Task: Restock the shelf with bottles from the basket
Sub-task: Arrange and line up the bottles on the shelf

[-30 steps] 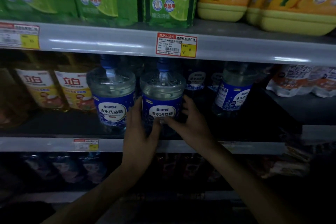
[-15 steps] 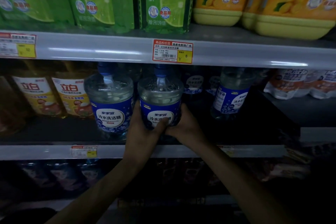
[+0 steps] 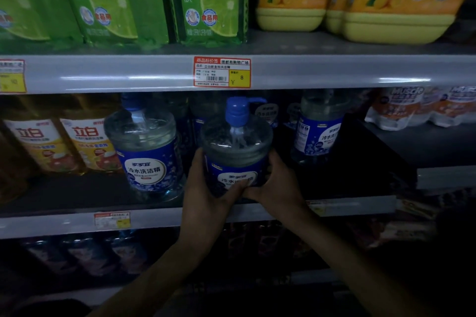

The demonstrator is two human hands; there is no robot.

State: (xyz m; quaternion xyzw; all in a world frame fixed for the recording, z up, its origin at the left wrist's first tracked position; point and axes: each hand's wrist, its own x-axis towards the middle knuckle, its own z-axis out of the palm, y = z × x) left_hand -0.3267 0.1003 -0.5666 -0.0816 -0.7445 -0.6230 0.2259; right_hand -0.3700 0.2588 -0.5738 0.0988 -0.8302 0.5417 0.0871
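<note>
A clear pump bottle [image 3: 235,144] with a blue cap and blue label sits at the front of the middle shelf [image 3: 64,195]. My left hand [image 3: 206,195] grips its left side, thumb across the label. My right hand [image 3: 278,185] grips its right side. A matching bottle [image 3: 144,152] stands just to its left, and another [image 3: 318,131] stands farther back on the right. The basket is not in view.
Yellow detergent bottles [image 3: 85,144] fill the shelf's left end. White packs [image 3: 422,108] lie at the right. Green refill packs [image 3: 206,0] and orange jugs [image 3: 396,0] stand on the shelf above. Dark bottles [image 3: 85,255] line the shelf below. A price tag [image 3: 222,72] hangs on the upper rail.
Both hands have closed tighter around the bottle and drawn it forward toward the shelf's front edge. Its pump cap has come out from under the upper rail.
</note>
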